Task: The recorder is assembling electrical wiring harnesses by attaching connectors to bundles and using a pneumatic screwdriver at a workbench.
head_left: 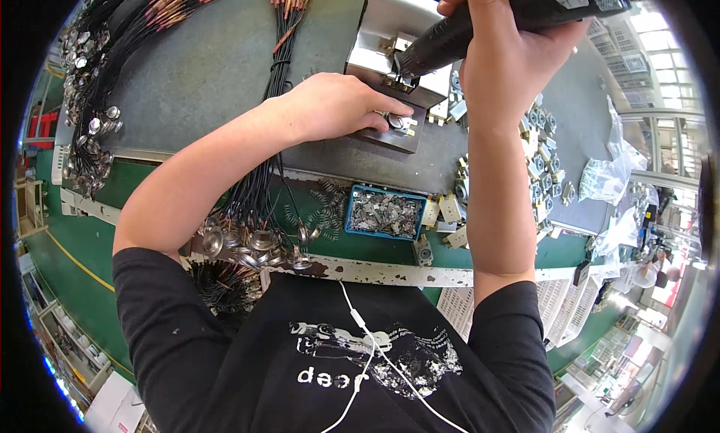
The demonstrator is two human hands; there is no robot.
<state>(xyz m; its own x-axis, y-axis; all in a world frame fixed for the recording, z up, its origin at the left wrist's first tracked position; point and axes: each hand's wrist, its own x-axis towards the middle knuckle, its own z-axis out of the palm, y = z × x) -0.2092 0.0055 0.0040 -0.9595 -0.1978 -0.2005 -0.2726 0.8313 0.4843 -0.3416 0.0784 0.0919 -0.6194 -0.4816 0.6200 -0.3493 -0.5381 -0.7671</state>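
The left hand [337,107] presses a small round metal part [397,122] onto the grey metal fixture block [394,129] on the surface. The right hand [510,50] grips a black powered driver [465,29], tip apparently just above. Risk: tip slip striking fingers.

place: factory assembly workshop | signs: workbench [225,65] with bundled wire harnesses [255,200], blue tray of metal parts [385,212], metal fixture [390,28]
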